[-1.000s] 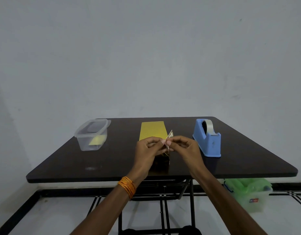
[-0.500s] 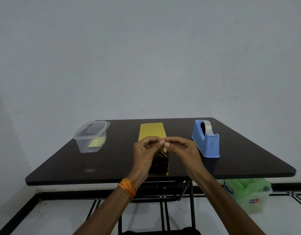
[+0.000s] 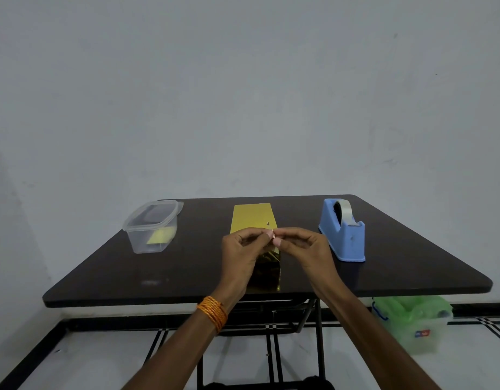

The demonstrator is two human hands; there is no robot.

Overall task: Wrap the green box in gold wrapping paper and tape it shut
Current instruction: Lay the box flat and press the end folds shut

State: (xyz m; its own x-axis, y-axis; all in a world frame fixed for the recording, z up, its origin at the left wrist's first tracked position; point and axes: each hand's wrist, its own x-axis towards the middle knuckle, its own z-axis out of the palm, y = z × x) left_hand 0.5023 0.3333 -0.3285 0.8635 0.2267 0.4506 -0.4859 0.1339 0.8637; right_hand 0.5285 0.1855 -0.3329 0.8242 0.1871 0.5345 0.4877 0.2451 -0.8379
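Both hands meet above the middle of the tabletop (image 3: 187, 266), the left hand (image 3: 240, 250) and right hand (image 3: 302, 249) each pinching, thumb against forefinger, what appears to be a tiny pale tape piece (image 3: 273, 235), too small to make out clearly. Directly beneath and just beyond them lies the gold-wrapped box (image 3: 253, 218). Its long axis runs from the near edge toward the far edge, and its crinkled near end faces the person. Neither hand is nearer, as the box sits centred between them, so the coming move is likely straight down onto that near-end fold. A blue tape dispenser (image 3: 341, 235) stands toward the right edge, a clear lidded container (image 3: 151, 229) toward the left.
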